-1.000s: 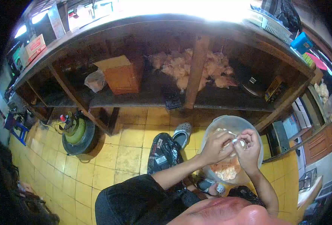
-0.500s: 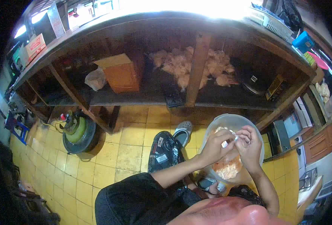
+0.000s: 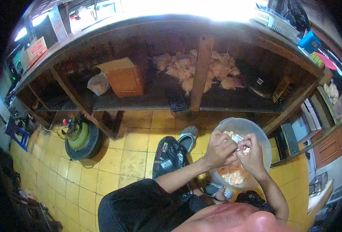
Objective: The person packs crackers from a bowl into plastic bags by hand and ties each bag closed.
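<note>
Over a large translucent tub, my left hand and my right hand meet at the fingertips. Both are closed in a pinch on a small white piece, too small to name. A paler, bluish-white bit shows just above the fingers. Inside the tub lie pale, crumpled-looking pieces with an orange tint; my hands and wrists hide part of them.
A wooden shelf unit spans the front, holding an orange-brown box and many small plastic bags. A green gas cylinder stands in a black basin at left. A grey clog is near the tub.
My left hand has turned and risen slightly, its fingers curling more. My right hand has shifted slightly and stays against it. The small white piece remains between them.
</note>
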`<action>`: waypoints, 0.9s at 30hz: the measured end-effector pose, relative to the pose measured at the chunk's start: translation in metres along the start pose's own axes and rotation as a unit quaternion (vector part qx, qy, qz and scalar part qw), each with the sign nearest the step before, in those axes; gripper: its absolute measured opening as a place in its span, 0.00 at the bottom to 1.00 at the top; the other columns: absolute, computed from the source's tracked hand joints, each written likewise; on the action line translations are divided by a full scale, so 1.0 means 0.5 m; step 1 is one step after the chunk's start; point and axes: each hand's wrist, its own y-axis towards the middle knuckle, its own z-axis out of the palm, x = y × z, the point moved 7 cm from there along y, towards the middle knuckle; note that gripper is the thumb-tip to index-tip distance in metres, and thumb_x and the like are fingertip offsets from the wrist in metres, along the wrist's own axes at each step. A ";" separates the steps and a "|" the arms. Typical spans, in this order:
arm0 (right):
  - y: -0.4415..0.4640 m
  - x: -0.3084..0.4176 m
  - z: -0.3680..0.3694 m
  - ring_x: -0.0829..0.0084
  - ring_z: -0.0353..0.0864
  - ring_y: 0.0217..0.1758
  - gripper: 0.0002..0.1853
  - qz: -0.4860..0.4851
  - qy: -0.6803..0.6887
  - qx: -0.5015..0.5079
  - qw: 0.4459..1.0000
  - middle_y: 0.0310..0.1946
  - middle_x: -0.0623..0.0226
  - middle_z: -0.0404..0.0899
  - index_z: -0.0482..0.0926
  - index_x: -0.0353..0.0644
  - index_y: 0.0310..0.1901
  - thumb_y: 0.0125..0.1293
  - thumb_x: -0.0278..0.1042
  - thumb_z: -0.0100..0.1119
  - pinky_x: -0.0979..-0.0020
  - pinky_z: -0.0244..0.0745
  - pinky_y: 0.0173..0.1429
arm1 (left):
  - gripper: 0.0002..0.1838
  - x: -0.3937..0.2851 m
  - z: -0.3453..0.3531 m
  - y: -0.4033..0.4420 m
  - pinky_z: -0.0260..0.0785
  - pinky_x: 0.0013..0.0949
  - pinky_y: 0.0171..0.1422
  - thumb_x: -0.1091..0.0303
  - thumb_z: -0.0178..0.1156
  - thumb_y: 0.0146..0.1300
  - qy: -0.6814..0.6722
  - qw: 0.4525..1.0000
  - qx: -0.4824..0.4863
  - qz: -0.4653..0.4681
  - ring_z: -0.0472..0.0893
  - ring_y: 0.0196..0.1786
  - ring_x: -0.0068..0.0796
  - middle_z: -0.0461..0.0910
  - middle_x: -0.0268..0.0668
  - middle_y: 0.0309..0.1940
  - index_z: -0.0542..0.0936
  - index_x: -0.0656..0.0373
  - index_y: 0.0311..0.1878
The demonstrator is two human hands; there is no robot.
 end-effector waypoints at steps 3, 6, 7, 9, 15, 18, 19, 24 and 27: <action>0.003 0.006 -0.008 0.77 0.76 0.31 0.21 0.011 0.004 0.012 1.000 0.27 0.66 0.81 0.64 0.41 0.46 0.54 0.22 0.64 0.71 0.73 0.40 | 0.14 -0.001 -0.001 0.002 0.59 0.48 0.53 0.60 0.71 0.45 -0.011 1.000 -0.021 0.001 0.78 0.42 0.30 0.79 0.27 0.31 0.82 0.51 0.36; 0.006 0.003 -0.015 0.80 0.74 0.30 0.21 0.032 0.023 0.046 0.998 0.27 0.67 0.80 0.64 0.41 0.45 0.54 0.23 0.65 0.73 0.71 0.37 | 0.11 -0.002 -0.005 0.015 0.59 0.47 0.53 0.61 0.71 0.46 -0.018 1.000 -0.005 0.004 0.78 0.42 0.30 0.80 0.27 0.30 0.82 0.50 0.34; 0.004 0.004 -0.017 0.81 0.73 0.30 0.21 0.041 0.028 0.053 0.997 0.27 0.68 0.80 0.64 0.41 0.45 0.54 0.23 0.66 0.74 0.70 0.36 | 0.11 -0.002 -0.002 0.013 0.59 0.48 0.53 0.62 0.70 0.47 -0.030 1.000 -0.004 0.001 0.78 0.42 0.30 0.80 0.27 0.30 0.82 0.50 0.34; 0.004 0.006 -0.023 0.82 0.72 0.30 0.20 0.050 0.033 0.060 0.996 0.27 0.68 0.80 0.65 0.41 0.44 0.54 0.24 0.66 0.74 0.70 0.36 | 0.10 -0.002 0.002 0.011 0.59 0.49 0.53 0.62 0.70 0.48 -0.043 0.999 -0.003 -0.003 0.78 0.42 0.30 0.80 0.27 0.29 0.83 0.50 0.34; -0.003 0.010 -0.024 0.80 0.79 0.34 0.18 0.024 0.052 0.068 0.996 0.28 0.65 0.82 0.67 0.40 0.43 0.56 0.23 0.67 0.73 0.74 0.41 | 0.10 0.019 0.025 -0.007 0.63 0.44 0.52 0.66 0.72 0.47 -0.132 0.988 -0.005 -0.083 0.78 0.39 0.34 0.80 0.30 0.29 0.80 0.54 0.31; -0.006 0.026 -0.027 0.74 0.83 0.37 0.15 -0.011 0.009 0.037 0.999 0.32 0.62 0.84 0.71 0.39 0.44 0.58 0.23 0.66 0.69 0.77 0.44 | 0.10 0.046 0.036 -0.015 0.66 0.35 0.49 0.71 0.72 0.48 -0.225 0.962 0.005 -0.155 0.77 0.35 0.32 0.80 0.34 0.29 0.78 0.57 0.28; -0.006 0.039 -0.027 0.69 0.84 0.37 0.13 -0.051 -0.027 0.022 0.998 0.33 0.61 0.84 0.73 0.38 0.43 0.59 0.23 0.65 0.67 0.77 0.44 | 0.09 0.055 0.043 -0.020 0.67 0.31 0.47 0.72 0.70 0.50 -0.271 0.940 0.016 -0.206 0.76 0.34 0.27 0.79 0.34 0.29 0.77 0.58 0.29; -0.009 0.073 -0.018 0.57 0.83 0.37 0.08 -0.135 -0.113 0.032 0.984 0.36 0.59 0.81 0.77 0.37 0.38 0.57 0.21 0.65 0.61 0.79 0.44 | 0.07 0.064 0.072 -0.037 0.67 0.24 0.45 0.77 0.65 0.54 -0.362 0.872 0.037 -0.328 0.75 0.37 0.16 0.77 0.30 0.30 0.75 0.61 0.32; -0.013 0.076 -0.014 0.56 0.82 0.40 0.07 -0.186 -0.193 0.013 0.963 0.35 0.61 0.80 0.79 0.38 0.36 0.55 0.23 0.65 0.59 0.77 0.45 | 0.07 0.078 0.086 -0.047 0.68 0.25 0.45 0.79 0.63 0.56 -0.388 0.863 -0.007 -0.322 0.74 0.38 0.16 0.74 0.27 0.32 0.75 0.62 0.35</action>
